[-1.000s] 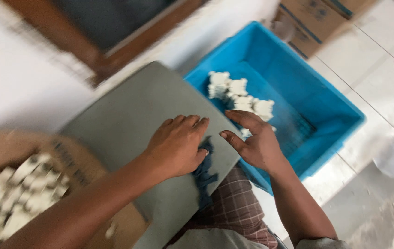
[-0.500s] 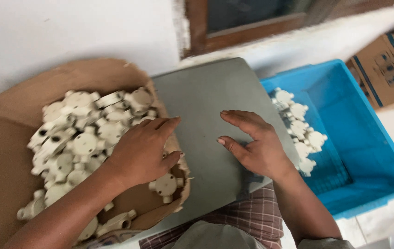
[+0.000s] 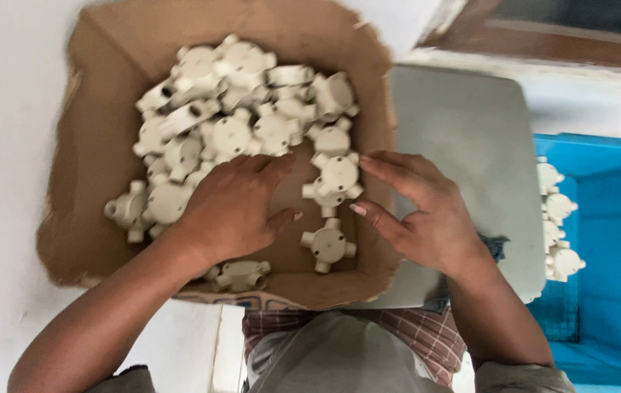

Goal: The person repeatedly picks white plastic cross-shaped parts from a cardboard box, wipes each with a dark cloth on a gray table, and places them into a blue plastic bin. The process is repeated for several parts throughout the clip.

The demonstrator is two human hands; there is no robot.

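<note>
A torn cardboard box (image 3: 92, 218) full of cream plastic pipe fittings (image 3: 230, 109) overlaps a grey board (image 3: 470, 145) on the person's lap; a blue bin (image 3: 616, 218) with a few more fittings sits at the right. The box's ragged front edge sags, so loose fittings could likely spill out. The left hand (image 3: 230, 207) lies open, palm down, on the pile. The right hand (image 3: 427, 211), fingers spread, touches one four-armed fitting (image 3: 333, 180), gripping nothing.

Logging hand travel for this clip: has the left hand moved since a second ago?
Yes. The left hand left the grey board and now lies inside the cardboard box, among the cream fittings.
</note>
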